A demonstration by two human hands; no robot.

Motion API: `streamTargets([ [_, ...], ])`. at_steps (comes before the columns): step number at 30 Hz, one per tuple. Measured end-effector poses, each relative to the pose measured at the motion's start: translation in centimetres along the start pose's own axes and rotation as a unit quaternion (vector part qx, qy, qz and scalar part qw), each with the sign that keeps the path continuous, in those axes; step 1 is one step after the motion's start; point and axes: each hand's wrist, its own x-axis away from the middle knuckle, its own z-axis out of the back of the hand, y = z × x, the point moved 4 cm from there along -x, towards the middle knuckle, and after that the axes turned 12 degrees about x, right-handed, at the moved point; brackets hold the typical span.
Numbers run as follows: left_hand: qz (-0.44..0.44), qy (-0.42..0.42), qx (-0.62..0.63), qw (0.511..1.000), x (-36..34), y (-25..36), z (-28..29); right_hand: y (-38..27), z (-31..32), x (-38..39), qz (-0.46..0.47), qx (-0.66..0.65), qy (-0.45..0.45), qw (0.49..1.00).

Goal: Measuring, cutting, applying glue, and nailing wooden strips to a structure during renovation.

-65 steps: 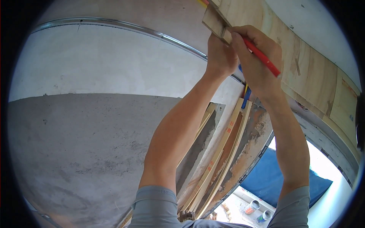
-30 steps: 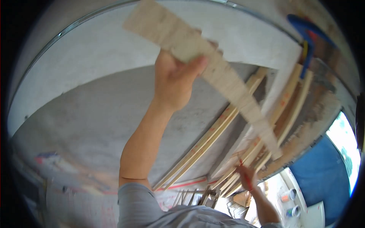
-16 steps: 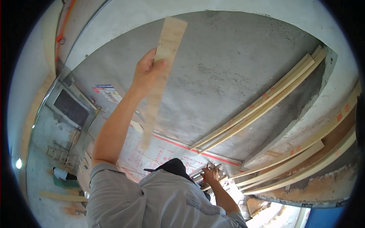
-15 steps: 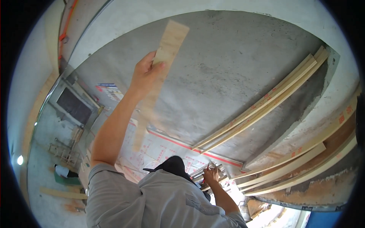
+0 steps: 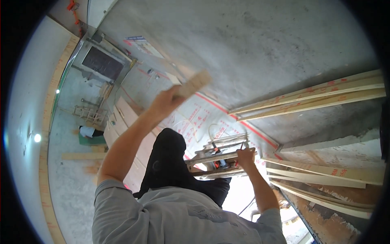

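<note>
Left hand point(image 5: 165, 102) clamps the board point(image 5: 194, 84), long axis slanting up-right from it; right hand point(image 5: 245, 157) is at the ladder point(image 5: 203, 158), grip unclear.

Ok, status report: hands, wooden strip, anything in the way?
Left hand gripping wooden strip, strip tilted, blurred. Right hand at ladder, grip unclear. Possibly in the way: ladder close by black trousers, tool showing within ladder's frame.

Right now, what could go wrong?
1. The wooden strip is held out in the left hand alone, so it might swing into the grey wall.
2. Tools sit in the wooden ladder near the right hand; a nudge could drop them.
3. The leaning timber battens show no visible fastening and may slide if bumped.
</note>
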Motion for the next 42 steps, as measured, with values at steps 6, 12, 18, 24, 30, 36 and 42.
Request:
streamTargets([
  [6,0.09,-0.28,-0.056,0.954,6.1,-11.2,-13.3,1.4,0.0,1.1,-0.006,-0.119,0.102,0.988],
  [12,0.048,-0.242,-0.125,0.961,13.6,-19.1,-22.7,1.0,-0.6,0.2,0.0,-0.151,0.23,0.961],
  [18,0.043,-0.179,-0.121,0.975,18.0,-23.9,-24.6,1.0,0.5,-0.4,-0.007,-0.179,0.23,0.957],
  [24,0.094,-0.088,-0.075,0.989,19.2,-25.1,-23.8,0.1,-0.1,-0.4,-0.007,-0.202,0.236,0.951],
  [30,0.059,-0.07,-0.025,0.995,19.7,-25.1,-24.0,1.1,-0.8,0.0,-0.011,-0.225,0.17,0.959],
  [36,-0.01,-0.011,-0.08,0.997,20.7,-25.1,-24.3,0.5,-0.6,-0.4,0.053,-0.253,0.216,0.941],
  [42,0.002,0.003,-0.032,0.999,21.1,-24.9,-23.9,0.3,0.3,-0.2,0.087,-0.25,0.267,0.927],
])
